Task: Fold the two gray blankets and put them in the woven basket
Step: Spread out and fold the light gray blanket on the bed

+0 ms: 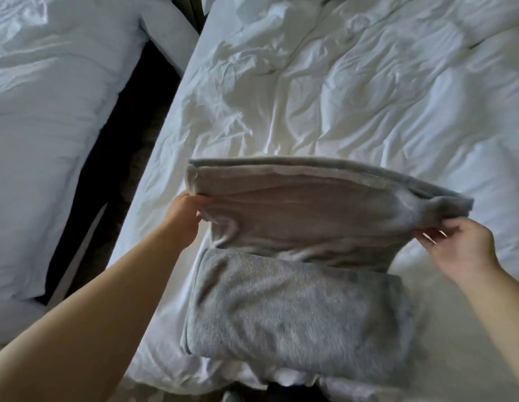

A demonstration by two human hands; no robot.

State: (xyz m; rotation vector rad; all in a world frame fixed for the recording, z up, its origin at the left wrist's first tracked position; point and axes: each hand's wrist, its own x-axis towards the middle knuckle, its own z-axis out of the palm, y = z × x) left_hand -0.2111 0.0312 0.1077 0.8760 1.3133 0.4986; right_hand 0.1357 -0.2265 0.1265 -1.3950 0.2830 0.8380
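Forearms (93,314) outstretched, left hand (182,216) and right hand (461,245) pinch opposite ends of a raised gray blanket (310,210).

No writing, label, brand mark, number or sign can be read anywhere in the view. The lifted gray blanket (325,207) shows only plain fleece. So does the folded gray blanket (296,309) just below the lifted gray blanket. The white duvet (368,97) beyond the lifted gray blanket is unmarked, creased cloth.
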